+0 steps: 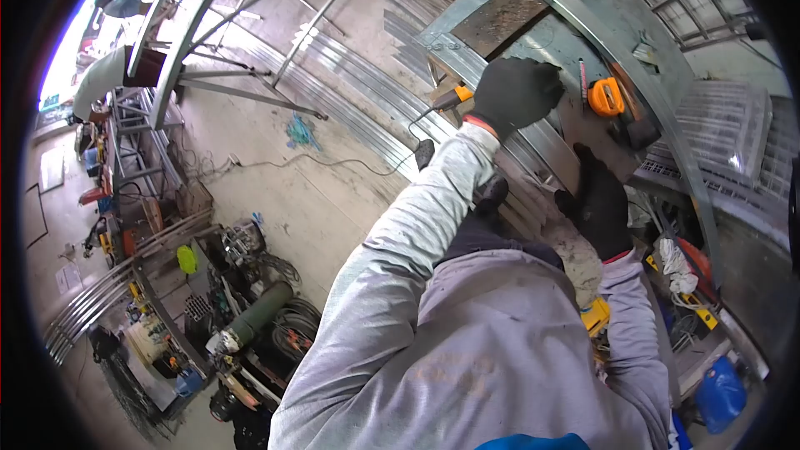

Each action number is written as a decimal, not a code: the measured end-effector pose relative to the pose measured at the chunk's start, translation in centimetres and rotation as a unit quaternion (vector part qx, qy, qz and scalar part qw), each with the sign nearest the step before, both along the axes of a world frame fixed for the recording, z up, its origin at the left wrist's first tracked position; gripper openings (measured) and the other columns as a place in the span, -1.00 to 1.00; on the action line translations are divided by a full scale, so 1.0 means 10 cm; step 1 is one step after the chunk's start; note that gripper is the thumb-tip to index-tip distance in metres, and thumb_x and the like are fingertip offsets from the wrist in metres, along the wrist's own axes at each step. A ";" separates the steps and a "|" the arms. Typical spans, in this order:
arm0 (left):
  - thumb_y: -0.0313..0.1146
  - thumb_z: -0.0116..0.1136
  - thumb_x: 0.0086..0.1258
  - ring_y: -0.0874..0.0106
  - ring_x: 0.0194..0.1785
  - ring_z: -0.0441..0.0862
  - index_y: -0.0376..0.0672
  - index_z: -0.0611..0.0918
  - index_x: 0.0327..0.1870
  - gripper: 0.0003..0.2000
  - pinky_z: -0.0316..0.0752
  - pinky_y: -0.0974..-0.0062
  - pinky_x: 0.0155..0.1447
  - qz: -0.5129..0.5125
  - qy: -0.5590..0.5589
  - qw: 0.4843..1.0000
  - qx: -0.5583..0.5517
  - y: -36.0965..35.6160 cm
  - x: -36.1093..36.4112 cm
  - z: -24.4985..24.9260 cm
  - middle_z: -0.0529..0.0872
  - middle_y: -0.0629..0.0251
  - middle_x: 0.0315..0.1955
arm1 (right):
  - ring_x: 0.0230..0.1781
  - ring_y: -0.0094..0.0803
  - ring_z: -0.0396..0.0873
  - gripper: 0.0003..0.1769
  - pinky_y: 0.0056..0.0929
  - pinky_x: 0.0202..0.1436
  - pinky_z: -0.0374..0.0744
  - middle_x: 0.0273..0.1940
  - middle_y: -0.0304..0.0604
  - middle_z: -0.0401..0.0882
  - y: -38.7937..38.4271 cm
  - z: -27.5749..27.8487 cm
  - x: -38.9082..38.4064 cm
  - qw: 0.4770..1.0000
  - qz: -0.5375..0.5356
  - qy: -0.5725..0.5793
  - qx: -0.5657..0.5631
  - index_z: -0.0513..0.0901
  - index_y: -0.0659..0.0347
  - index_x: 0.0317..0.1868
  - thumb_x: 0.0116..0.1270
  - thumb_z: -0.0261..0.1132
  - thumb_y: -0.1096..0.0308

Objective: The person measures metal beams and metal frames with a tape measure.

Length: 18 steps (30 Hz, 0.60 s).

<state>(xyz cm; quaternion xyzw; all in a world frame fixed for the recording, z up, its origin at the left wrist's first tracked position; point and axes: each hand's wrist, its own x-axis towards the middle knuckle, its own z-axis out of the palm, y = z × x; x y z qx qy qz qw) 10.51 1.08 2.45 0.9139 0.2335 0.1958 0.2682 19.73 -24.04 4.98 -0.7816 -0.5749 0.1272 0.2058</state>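
My left hand (518,93), in a black glove, reaches over the metal channels (479,67) on the workbench. Its fingers are curled, and whatever is in them is hidden from me. Just left of it lies a yellow-orange corded tool (452,100). My right hand (602,204), gloved in black too, is at the near edge of the bench with thumb and forefinger apart, beside a flat brown surface (587,129). Beyond it are an orange tape measure (606,97) and a slim red-and-white marker-like stick (582,72).
A long curved metal strip (621,50) crosses the bench at right. Metal profiles (367,87) lie on the floor, with a cable (325,164) running past. A steel frame (208,17) stands upper left; a green cylinder (258,317) and hoses are lower left. A blue container (721,396) sits lower right.
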 end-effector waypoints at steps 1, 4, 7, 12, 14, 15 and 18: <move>-0.06 0.27 0.42 0.06 -0.19 0.82 -0.03 0.84 -0.24 -0.74 0.67 0.03 -0.07 0.008 0.001 1.000 -0.010 -0.02 0.02 -0.01 0.83 0.10 -0.35 | 0.08 0.15 0.73 -0.11 0.04 0.11 0.68 0.11 0.14 0.73 0.06 -0.05 -0.04 0.999 -0.032 0.012 -0.031 0.52 0.24 0.51 0.19 0.61 0.12; -0.11 0.25 0.44 0.10 -0.31 0.79 -0.01 0.81 -0.38 -0.75 0.60 0.11 -0.17 0.051 0.004 0.998 0.035 -0.06 0.09 -0.14 0.79 0.17 -0.48 | 0.07 0.12 0.77 -0.16 -0.01 0.12 0.71 0.15 0.15 0.76 0.12 -0.03 -0.08 0.996 -0.051 -0.022 -0.075 0.56 0.24 0.45 0.17 0.62 0.17; -0.17 0.25 0.43 0.14 -0.36 0.76 -0.02 0.76 -0.43 -0.77 0.57 0.13 -0.18 0.062 -0.021 0.997 0.034 -0.07 0.10 -0.13 0.74 0.20 -0.54 | 0.05 0.12 0.79 -0.20 -0.02 0.10 0.71 0.13 0.14 0.79 0.20 -0.01 -0.08 0.994 -0.060 -0.025 -0.088 0.59 0.24 0.42 0.16 0.62 0.23; -0.24 0.28 0.38 0.17 -0.38 0.74 -0.05 0.70 -0.45 -0.82 0.54 0.14 -0.20 0.054 -0.006 0.998 0.008 -0.07 0.09 -0.11 0.69 0.23 -0.57 | 0.20 0.19 0.74 -0.15 -0.01 0.28 0.68 0.24 0.23 0.74 0.19 -0.02 -0.05 0.980 -0.080 0.007 -0.184 0.55 0.36 0.45 0.20 0.60 0.17; -0.27 0.30 0.37 0.18 -0.38 0.74 -0.06 0.68 -0.43 -0.84 0.55 0.15 -0.20 0.043 -0.006 0.999 -0.001 -0.06 0.09 -0.10 0.69 0.24 -0.55 | 0.19 0.19 0.74 -0.15 -0.02 0.28 0.68 0.24 0.23 0.74 0.21 -0.02 -0.03 0.974 -0.084 0.014 -0.209 0.56 0.36 0.45 0.20 0.60 0.16; -0.27 0.30 0.37 0.18 -0.38 0.74 -0.06 0.68 -0.43 -0.84 0.55 0.15 -0.20 0.039 0.000 0.999 -0.006 -0.05 0.09 -0.10 0.69 0.24 -0.55 | 0.18 0.19 0.74 -0.15 -0.02 0.27 0.68 0.24 0.23 0.75 0.20 -0.02 -0.03 0.970 -0.086 0.014 -0.228 0.56 0.36 0.45 0.19 0.60 0.16; -0.27 0.32 0.35 0.19 -0.37 0.75 -0.06 0.67 -0.40 -0.86 0.55 0.16 -0.20 0.047 -0.030 0.998 0.002 -0.05 0.08 -0.08 0.69 0.26 -0.53 | 0.17 0.19 0.75 -0.15 -0.02 0.26 0.68 0.23 0.22 0.75 0.14 -0.06 -0.02 0.978 -0.073 0.004 -0.195 0.58 0.36 0.43 0.16 0.62 0.16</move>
